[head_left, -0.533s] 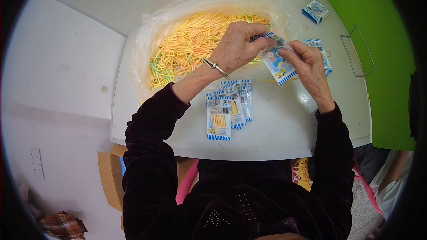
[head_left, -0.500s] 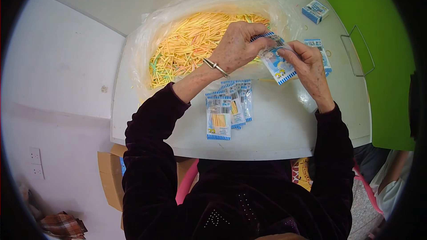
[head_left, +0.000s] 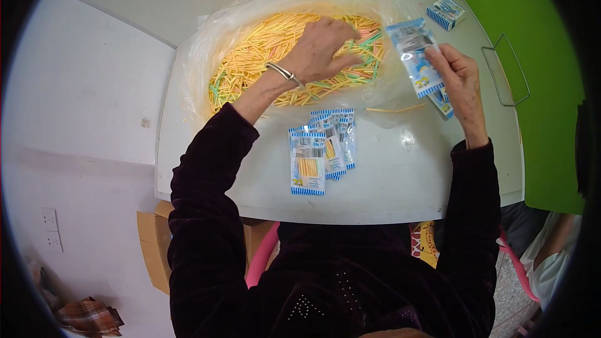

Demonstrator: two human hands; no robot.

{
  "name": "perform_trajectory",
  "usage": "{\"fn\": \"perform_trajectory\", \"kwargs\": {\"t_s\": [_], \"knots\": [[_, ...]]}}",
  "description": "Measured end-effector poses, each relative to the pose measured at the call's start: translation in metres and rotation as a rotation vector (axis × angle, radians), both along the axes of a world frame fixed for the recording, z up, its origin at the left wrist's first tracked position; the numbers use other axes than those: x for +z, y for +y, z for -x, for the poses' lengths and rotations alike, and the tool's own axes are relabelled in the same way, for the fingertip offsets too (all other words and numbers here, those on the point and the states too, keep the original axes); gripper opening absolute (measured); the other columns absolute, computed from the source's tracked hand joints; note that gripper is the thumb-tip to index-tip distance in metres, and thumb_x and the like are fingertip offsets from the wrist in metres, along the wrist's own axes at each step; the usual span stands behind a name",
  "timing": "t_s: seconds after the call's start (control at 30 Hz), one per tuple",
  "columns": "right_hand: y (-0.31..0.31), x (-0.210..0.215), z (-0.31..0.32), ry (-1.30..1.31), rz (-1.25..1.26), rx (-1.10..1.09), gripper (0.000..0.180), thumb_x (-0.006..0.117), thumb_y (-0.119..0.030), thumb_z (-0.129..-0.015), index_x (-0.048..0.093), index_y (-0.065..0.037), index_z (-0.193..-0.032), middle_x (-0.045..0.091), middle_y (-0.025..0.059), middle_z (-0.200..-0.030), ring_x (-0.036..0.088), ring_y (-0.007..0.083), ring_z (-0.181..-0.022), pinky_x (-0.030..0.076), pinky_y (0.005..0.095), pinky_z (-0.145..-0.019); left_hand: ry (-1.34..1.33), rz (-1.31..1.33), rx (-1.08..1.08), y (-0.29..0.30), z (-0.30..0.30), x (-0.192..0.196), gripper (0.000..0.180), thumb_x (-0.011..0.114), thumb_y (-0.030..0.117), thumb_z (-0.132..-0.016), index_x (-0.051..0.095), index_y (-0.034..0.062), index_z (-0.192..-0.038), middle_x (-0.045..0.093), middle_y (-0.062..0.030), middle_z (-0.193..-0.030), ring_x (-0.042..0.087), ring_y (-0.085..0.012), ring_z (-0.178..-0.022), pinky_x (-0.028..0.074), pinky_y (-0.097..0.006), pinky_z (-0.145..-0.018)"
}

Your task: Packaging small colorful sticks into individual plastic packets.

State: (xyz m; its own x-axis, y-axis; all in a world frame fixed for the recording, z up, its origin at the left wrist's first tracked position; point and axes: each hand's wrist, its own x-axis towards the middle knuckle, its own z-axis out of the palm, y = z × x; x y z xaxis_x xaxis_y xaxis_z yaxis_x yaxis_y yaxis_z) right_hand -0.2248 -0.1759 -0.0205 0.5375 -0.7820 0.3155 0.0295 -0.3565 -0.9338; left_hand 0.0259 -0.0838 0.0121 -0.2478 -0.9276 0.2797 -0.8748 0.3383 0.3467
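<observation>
My left hand is over a large clear plastic bag full of thin yellow, green and pink sticks. Its fingers are apart and hold nothing. At the right, my right hand pinches a small blue-and-white packet between thumb and fingers. Another packet lies partly hidden beneath that one. In front of the bag, several packets lie overlapping on the table; sticks show through the window of the top one.
A stack of packets stands at the table's far right, near a bent wire handle by the green panel. One loose stick lies before the bag. A cardboard box is below the table's left side. Another person's arm shows at lower right.
My left hand has let go of the packet and moved left over the sticks, fingers spreading. My right hand has shifted right with the packet, which now stands more upright.
</observation>
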Motion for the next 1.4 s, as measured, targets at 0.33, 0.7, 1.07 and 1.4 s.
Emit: {"fn": "perform_trajectory", "kwargs": {"t_s": [0.33,0.7,1.07,1.4], "knots": [[-0.006,-0.005,0.003,0.044,-0.048,-0.053,0.023,0.056,-0.023,-0.090,0.062,-0.002,-0.081,0.053,-0.0059,-0.063,0.043,-0.0020,-0.054,0.033,0.0156,-0.048,-0.701,0.122,-0.039,-0.018,0.000,-0.053,0.025,0.058,0.017,-0.066,0.058,0.0015,-0.085,0.048,-0.0114,-0.100,0.044,-0.0270,-0.102,0.035,-0.044,-0.085],[-0.008,-0.008,0.003,0.045,-0.050,-0.041,0.025,0.055,-0.023,-0.090,0.060,-0.002,-0.078,0.048,-0.0074,-0.063,0.039,-0.0010,-0.055,0.031,0.0174,-0.049,-0.556,0.111,0.141,-0.028,-0.010,-0.070,0.019,0.053,0.015,-0.076,0.051,0.0014,-0.089,0.049,-0.0140,-0.097,0.045,-0.0273,-0.097,0.032,-0.043,-0.083],[-0.007,0.003,-0.044,-0.328,-0.334,0.189,0.018,0.055,-0.021,-0.091,0.059,-0.003,-0.088,0.056,-0.0048,-0.080,0.048,0.0004,-0.071,0.038,0.0167,-0.065,0.399,-0.354,0.302,0.000,-0.021,-0.010,0.035,0.046,0.026,-0.086,0.054,-0.0023,-0.106,0.061,-0.0139,-0.101,0.055,-0.0250,-0.095,0.042,-0.037,-0.084],[-0.007,0.000,-0.145,-0.474,-0.681,0.410,0.030,0.057,-0.024,-0.089,0.057,0.001,-0.105,0.062,0.0108,-0.101,0.059,0.0191,-0.090,0.047,0.0299,-0.081,1.378,-0.921,0.076,-0.003,-0.017,-0.025,0.027,0.047,0.020,-0.090,0.053,-0.0034,-0.102,0.062,-0.0174,-0.096,0.064,-0.0227,-0.081,0.052,-0.032,-0.073]]}}
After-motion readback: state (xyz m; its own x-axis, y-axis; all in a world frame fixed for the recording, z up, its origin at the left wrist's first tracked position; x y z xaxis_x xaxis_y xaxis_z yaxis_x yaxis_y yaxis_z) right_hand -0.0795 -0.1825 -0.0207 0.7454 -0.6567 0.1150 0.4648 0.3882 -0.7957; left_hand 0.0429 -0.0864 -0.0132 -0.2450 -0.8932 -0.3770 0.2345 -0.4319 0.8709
